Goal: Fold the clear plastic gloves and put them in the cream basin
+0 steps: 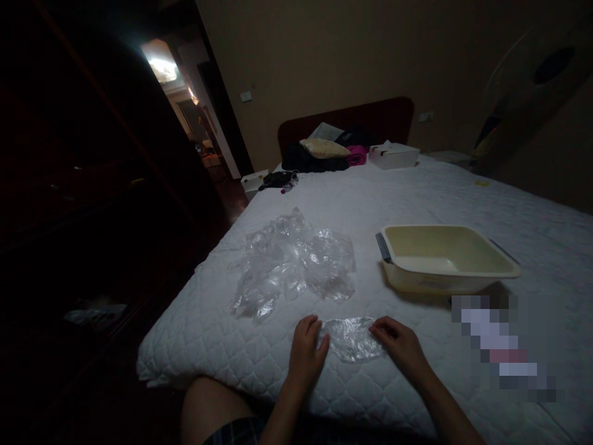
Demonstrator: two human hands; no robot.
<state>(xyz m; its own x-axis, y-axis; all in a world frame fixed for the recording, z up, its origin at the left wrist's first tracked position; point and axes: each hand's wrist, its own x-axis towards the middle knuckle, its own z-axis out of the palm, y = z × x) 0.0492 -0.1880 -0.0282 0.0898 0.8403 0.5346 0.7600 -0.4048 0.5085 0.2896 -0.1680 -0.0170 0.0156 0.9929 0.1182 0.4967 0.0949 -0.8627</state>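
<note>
A small clear plastic bag (pixel 352 339) lies flattened on the white quilted bed cover, between my two hands. My left hand (pixel 306 349) rests at the bag's left edge, its thumb spread from the curved fingers. At the opposite edge my right hand (pixel 402 345) pinches the bag's upper right corner between thumb and fingers. Just beyond them spreads a loose heap of crumpled clear plastic bags (pixel 296 262). To the right of the heap stands a cream plastic basin (pixel 451 283) with grey handles; only its near inside is visible, and no contents show.
The bed (pixel 222 352) ends at the left above a dark floor. A blurred-out patch (pixel 504 346) covers something right of my right hand. Farther back are a white box (pixel 393 156), a pillow (pixel 324 148), dark cloth, and a fan (pixel 532 86) at the right.
</note>
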